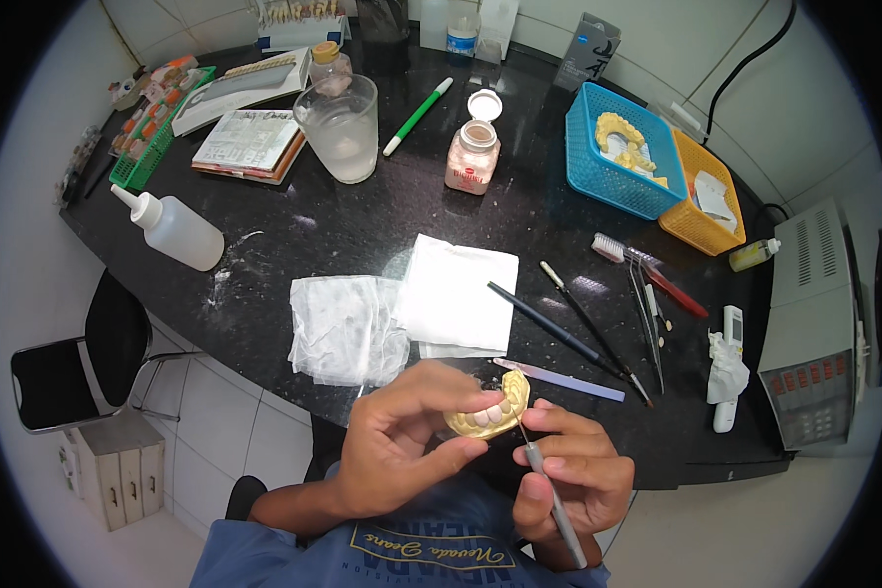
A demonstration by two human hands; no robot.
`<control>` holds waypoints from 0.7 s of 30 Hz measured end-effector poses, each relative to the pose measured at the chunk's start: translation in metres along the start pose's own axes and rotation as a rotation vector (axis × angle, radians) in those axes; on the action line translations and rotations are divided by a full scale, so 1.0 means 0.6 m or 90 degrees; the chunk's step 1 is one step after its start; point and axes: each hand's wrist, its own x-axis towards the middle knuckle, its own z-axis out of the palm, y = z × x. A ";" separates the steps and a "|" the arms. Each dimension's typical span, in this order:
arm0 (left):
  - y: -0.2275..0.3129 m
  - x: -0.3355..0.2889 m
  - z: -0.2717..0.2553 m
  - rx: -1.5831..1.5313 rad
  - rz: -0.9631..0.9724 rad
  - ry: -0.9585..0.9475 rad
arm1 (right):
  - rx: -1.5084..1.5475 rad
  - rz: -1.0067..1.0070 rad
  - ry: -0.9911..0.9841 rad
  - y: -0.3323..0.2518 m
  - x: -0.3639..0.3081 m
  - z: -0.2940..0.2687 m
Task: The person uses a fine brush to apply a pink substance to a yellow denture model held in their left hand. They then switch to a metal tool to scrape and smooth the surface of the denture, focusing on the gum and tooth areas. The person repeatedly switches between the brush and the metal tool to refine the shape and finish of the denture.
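Left hand (402, 436): its fingers were closed on a yellow dental cast (507, 419) with pale teeth (487, 416), held just off the near edge of the black surface (392, 211). Right hand (583, 475): its fingers were pinched round a grey-handled dental instrument (557, 508), its thin tip by the cast's right side; contact could not be told. Beyond lay folded white paper (461, 294), a crumpled translucent sheet (338, 328) and a lilac-handled tool (573, 382); farther back stood an open bottle of pink powder (472, 169).

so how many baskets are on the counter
3: a blue basket at the back right, an orange basket partly hidden behind its right side, and a green basket at the back left.
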 end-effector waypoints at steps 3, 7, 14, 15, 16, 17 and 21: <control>0.000 0.000 0.005 0.001 -0.008 0.027 | 0.005 -0.001 -0.003 0.005 0.000 0.001; -0.002 0.000 -0.003 0.003 0.005 -0.014 | 0.006 0.004 -0.002 0.005 0.003 -0.001; 0.000 -0.002 -0.006 0.005 -0.004 -0.014 | 0.027 0.035 -0.023 0.005 0.007 -0.004; 0.000 -0.001 -0.005 0.001 -0.006 -0.016 | 0.025 0.035 -0.025 0.004 0.007 -0.005; 0.000 0.000 -0.004 -0.004 -0.007 -0.019 | 0.023 0.036 -0.027 0.003 0.008 -0.007; 0.000 -0.001 -0.005 -0.006 -0.007 -0.017 | 0.026 0.039 -0.031 0.004 0.007 -0.007; -0.002 -0.004 -0.008 0.000 -0.004 -0.012 | 0.027 0.049 -0.055 0.003 0.009 -0.010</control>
